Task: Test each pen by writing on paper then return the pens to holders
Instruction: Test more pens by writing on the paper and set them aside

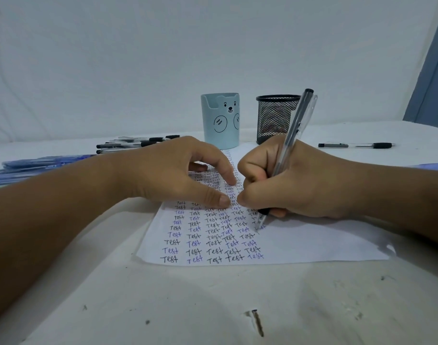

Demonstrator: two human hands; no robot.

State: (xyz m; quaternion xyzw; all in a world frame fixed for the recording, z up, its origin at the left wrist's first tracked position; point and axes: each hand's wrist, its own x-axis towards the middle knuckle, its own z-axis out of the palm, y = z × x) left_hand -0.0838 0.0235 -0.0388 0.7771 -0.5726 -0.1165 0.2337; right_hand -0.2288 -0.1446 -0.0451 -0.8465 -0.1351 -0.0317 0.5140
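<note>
A white sheet of paper point(312, 247) covered in rows of the word "Test" in black and blue lies on the table. My right hand point(295, 180) grips a clear pen with a black grip point(293, 130), its tip touching the paper at the right end of the rows. My left hand point(173, 170) rests on the upper part of the paper with fingertips pressing it down. Behind the paper stand a light blue bear holder point(219, 120) and a black mesh holder point(275, 118). A pile of black pens point(136, 143) and a pile of blue pens point(39, 163) lie at the left.
One black pen point(354, 145) lies alone on the table at the right, behind my right forearm. The table wears a white cloth point(213, 302) with small marks and a tear near the front. A white wall backs the table; a grey-blue curtain point(431, 78) hangs at far right.
</note>
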